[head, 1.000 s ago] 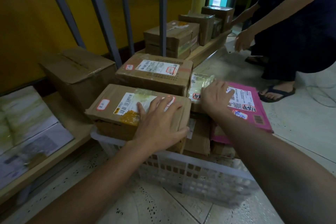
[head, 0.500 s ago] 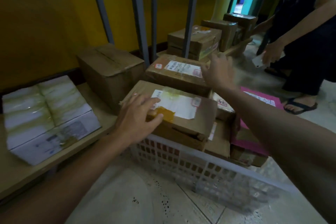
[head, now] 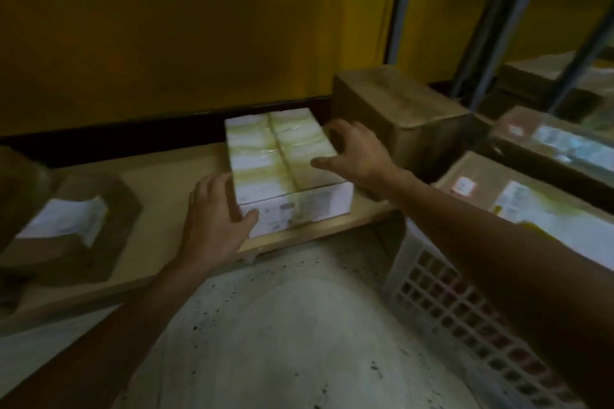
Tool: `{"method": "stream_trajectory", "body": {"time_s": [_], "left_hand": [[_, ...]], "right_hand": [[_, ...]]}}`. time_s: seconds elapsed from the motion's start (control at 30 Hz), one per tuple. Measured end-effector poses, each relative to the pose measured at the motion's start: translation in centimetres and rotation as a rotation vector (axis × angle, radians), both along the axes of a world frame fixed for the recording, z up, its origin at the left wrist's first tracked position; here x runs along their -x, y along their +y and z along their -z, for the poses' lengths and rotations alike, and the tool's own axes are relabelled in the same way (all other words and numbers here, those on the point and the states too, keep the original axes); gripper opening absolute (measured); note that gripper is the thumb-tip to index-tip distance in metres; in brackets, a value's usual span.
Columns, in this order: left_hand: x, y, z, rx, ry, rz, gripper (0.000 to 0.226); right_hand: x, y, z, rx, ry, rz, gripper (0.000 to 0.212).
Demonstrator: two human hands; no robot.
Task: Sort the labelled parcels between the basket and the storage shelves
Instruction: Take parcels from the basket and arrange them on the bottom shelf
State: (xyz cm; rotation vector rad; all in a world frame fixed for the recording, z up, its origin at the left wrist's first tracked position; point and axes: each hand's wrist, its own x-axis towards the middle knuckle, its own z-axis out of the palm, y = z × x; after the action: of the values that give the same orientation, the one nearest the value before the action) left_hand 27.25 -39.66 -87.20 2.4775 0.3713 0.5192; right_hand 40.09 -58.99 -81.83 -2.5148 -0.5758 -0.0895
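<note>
A white box (head: 265,149) bound with yellowish tape lies on the low wooden shelf (head: 166,189). My left hand (head: 212,219) holds its near left corner, thumb on the front face and fingers along the left side. My right hand (head: 355,153) grips the far right edge, thumb on top and fingers curled over the side. The white plastic basket (head: 448,302) stands on the floor at the right, with a labelled brown parcel (head: 531,209) on top of its load.
A plain brown box (head: 398,103) stands on the shelf just right of the white box, close behind my right hand. A flat brown parcel with a white label (head: 73,226) lies on the shelf at the left. Metal shelf posts (head: 398,10) rise at the right. Speckled floor lies below.
My view swung left from the basket to the shelf. Both hands left the parcels in the basket and now hold the white taped box. The other person is out of view.
</note>
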Motion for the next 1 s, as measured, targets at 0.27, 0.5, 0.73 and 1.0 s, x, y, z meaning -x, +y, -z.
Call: {"method": "stream_trajectory", "body": {"time_s": [0.27, 0.5, 0.73, 1.0], "left_hand": [[-1.0, 1.7, 6.3, 0.262, 0.22, 0.101, 0.104], [-0.5, 2.1, 8.3, 0.441, 0.177, -0.005, 0.101], [1.7, 6.7, 4.0, 0.245, -0.1, -0.072, 0.121], [0.2, 5.4, -3.5, 0.576, -0.522, -0.296, 0.053]], "right_hand": [[-1.9, 0.1, 9.0, -0.153, 0.297, -0.043, 0.09], [-1.2, 1.0, 8.3, -0.22, 0.205, -0.131, 0.076], [-1.8, 0.6, -2.2, -0.282, 0.466, -0.362, 0.047], [0.2, 3.3, -6.9, -0.684, 0.398, -0.38, 0.06]]}}
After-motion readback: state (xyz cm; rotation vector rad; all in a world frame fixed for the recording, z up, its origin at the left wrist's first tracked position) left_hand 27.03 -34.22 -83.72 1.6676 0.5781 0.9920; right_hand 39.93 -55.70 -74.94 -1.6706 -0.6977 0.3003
